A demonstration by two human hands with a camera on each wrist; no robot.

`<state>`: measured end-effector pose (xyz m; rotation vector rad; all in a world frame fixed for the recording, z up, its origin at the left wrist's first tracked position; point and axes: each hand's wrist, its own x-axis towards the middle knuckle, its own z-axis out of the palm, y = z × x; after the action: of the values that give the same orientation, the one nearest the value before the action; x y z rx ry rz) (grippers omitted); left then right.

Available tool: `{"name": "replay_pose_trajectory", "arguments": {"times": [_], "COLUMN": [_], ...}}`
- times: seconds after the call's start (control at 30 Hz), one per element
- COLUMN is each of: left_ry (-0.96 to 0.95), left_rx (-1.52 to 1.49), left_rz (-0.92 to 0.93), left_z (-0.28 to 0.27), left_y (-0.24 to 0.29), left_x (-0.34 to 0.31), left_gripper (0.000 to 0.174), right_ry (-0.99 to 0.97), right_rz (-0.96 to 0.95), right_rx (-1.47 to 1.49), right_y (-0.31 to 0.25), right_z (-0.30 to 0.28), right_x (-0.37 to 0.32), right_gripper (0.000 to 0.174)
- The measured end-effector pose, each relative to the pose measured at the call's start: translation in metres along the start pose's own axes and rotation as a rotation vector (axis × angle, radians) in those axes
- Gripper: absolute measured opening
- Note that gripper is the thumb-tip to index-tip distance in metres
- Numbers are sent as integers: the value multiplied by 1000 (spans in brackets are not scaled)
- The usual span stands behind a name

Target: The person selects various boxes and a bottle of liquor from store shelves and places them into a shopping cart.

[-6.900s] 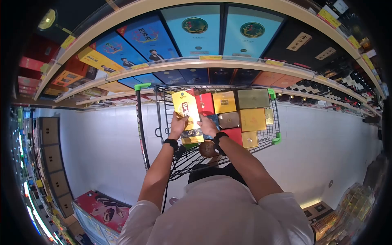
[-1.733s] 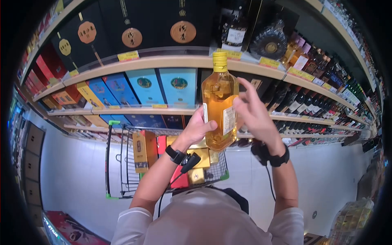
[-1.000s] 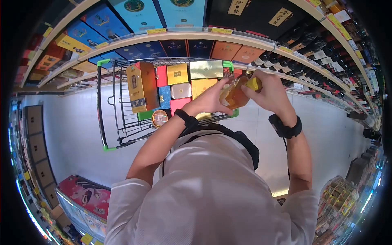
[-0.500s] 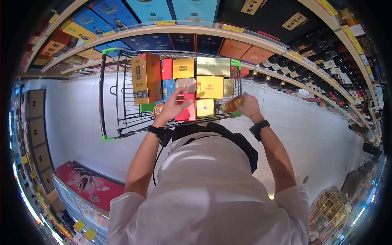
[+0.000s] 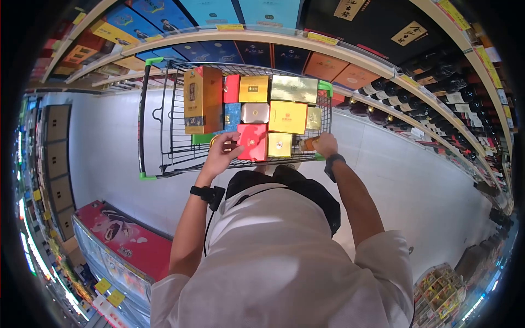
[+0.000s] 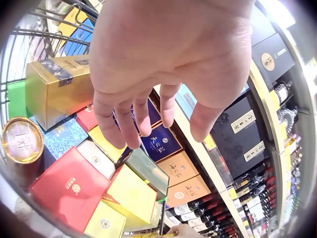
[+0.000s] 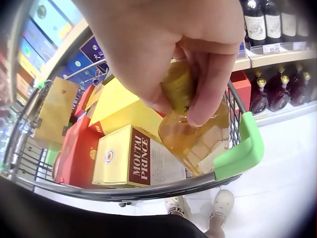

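In the head view my right hand (image 5: 326, 144) is at the right front corner of the shopping cart (image 5: 140, 117). Thumb and fingers pinch the yellow cap of a glass bottle (image 7: 198, 139) of amber liquor, which leans inside the basket by the green corner piece (image 7: 242, 148). Beside the bottle sits a pale yellow box (image 7: 113, 156) marked MOUTAI PRINCE. My left hand (image 5: 221, 156), fingers loosely bent and holding nothing, hovers at the left side of a red box (image 5: 252, 143). In the left wrist view its fingers hang apart over the cart's boxes.
A tall gold box (image 5: 199, 101), a blue box (image 5: 232, 116), a yellow box (image 5: 288, 117) and a round tin (image 6: 22, 140) share the cart. Shelves of boxed liquor (image 5: 268, 16) and dark wine bottles (image 5: 424, 95) run along the far side. A red-topped display case (image 5: 123, 235) stands at left.
The bottle, earlier held up before the shelves in both hands, has come down into the cart's right corner. My left hand has let go of it and moved left.
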<state>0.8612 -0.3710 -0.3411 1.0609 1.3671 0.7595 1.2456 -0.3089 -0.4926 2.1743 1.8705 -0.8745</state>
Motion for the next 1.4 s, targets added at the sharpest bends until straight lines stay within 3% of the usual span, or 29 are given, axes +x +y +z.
{"name": "replay_pose_trajectory", "arguments": {"times": [0.37, 0.67, 0.8, 0.93, 1.23, 1.4], "left_ry": [31, 17, -3, -30, -55, -57], "left_rx": [-26, -15, -1, 8, 21, 59], "left_rz": [-100, -147, -146, -120, -94, -74], "left_z": [-1, 2, 3, 5, 5, 4], "left_y": [10, 20, 19, 21, 15, 13], "left_x": [-22, -21, -20, -14, -9, -11], "left_gripper": [39, 34, 33, 36, 35, 35], "right_ry": [114, 89, 96, 41, 78, 87], "right_rz": [293, 369, 315, 231, 97, 60], "right_rx": [152, 290, 310, 259, 231, 307], "right_y": [-9, -2, 0, -12, -8, -15], "right_z": [17, 46, 65, 60, 69, 74], "right_x": [28, 20, 25, 17, 16, 20], "right_gripper": [41, 41, 48, 67, 46, 45]}}
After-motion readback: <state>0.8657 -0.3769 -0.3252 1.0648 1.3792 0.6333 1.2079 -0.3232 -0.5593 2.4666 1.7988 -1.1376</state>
